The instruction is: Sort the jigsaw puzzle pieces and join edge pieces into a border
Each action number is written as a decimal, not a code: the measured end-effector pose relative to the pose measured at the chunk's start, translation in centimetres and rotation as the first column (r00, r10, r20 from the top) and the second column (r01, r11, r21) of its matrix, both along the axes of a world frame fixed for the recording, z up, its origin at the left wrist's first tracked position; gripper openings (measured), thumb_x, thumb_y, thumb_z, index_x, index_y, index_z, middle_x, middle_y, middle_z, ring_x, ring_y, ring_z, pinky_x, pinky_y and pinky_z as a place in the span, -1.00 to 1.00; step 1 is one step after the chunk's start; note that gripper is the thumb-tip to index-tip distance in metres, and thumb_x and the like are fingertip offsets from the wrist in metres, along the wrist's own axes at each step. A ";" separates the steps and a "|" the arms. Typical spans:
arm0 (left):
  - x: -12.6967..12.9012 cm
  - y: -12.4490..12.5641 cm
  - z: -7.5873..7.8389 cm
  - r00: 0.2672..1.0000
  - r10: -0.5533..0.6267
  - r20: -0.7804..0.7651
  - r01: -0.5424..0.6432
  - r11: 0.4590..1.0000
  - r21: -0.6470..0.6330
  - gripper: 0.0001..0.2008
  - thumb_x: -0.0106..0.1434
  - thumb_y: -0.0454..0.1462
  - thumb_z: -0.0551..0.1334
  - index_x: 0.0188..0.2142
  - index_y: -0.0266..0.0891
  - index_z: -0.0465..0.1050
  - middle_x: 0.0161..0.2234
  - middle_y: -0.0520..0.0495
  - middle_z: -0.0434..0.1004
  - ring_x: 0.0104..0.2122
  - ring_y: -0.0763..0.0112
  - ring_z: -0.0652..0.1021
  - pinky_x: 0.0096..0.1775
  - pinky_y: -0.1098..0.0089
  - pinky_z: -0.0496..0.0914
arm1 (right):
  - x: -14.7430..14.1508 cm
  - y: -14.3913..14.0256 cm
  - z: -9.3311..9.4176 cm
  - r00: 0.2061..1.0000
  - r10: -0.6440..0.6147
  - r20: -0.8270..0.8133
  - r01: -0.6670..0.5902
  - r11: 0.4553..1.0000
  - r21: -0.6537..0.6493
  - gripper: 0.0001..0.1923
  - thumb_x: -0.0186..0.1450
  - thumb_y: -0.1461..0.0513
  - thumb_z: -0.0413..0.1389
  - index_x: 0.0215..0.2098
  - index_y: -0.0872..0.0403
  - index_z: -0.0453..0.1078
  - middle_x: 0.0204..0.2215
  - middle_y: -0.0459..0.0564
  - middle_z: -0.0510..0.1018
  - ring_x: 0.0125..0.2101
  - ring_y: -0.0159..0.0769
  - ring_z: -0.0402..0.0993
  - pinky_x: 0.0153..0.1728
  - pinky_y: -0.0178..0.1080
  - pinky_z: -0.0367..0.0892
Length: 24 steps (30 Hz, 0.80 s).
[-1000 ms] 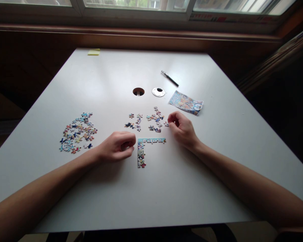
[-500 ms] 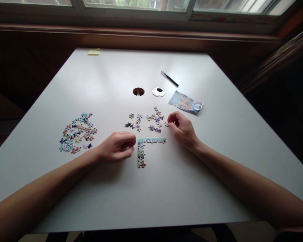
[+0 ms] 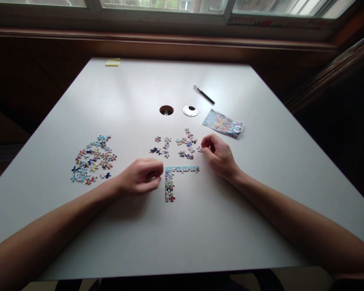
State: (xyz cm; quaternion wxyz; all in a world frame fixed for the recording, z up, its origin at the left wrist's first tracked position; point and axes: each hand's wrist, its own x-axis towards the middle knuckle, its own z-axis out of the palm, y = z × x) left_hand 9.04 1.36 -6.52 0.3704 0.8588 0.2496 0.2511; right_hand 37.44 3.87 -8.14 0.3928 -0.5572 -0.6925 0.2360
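Hands (image 3: 182,165) unmoved since before, flanking joined puzzle corner (image 3: 172,180)

dim window backlight, table (image 3: 261,202) glare, warped edges

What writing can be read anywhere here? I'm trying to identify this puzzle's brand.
Colourful printed picture sheet: pale lettering, too blurred to read.
Red and white strip at the window sill: print too small to read.
Joined L-shaped run of blue-edged puzzle pieces: no legible text.
Black pen, yellow sticky-note pad: no markings visible.
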 end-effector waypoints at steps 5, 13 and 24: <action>-0.2 0.0 -0.2 1.000 0.000 -0.013 -0.001 1.000 -0.016 -0.85 0.17 -0.42 0.13 -0.44 -0.20 0.16 -0.51 0.09 0.11 -0.51 0.50 0.17 -0.45 0.44 0.13 | 0.0 0.0 0.0 1.000 0.003 -0.003 -0.003 1.000 -0.010 -0.90 0.14 0.34 0.03 -0.37 0.05 0.32 -0.49 -0.12 0.38 -0.51 -0.37 0.23 -0.45 -0.27 0.16; -0.1 0.0 -0.2 1.000 -0.006 -0.004 0.006 1.000 -0.014 -0.84 0.17 -0.43 0.14 -0.43 -0.21 0.16 -0.51 0.10 0.10 -0.51 0.50 0.17 -0.45 0.44 0.12 | 0.0 0.1 0.1 1.000 0.004 -0.003 -0.004 1.000 -0.002 -0.90 0.15 0.35 0.04 -0.37 0.06 0.32 -0.50 -0.13 0.37 -0.51 -0.38 0.23 -0.45 -0.28 0.16; -0.1 0.0 -0.1 1.000 -0.008 -0.012 0.008 1.000 -0.008 -0.84 0.17 -0.42 0.14 -0.44 -0.20 0.15 -0.52 0.09 0.11 -0.51 0.49 0.18 -0.44 0.43 0.13 | 0.0 0.1 -0.1 1.000 0.009 -0.006 -0.009 1.000 -0.006 -0.91 0.15 0.34 0.04 -0.37 0.05 0.32 -0.49 -0.13 0.38 -0.51 -0.37 0.24 -0.45 -0.28 0.18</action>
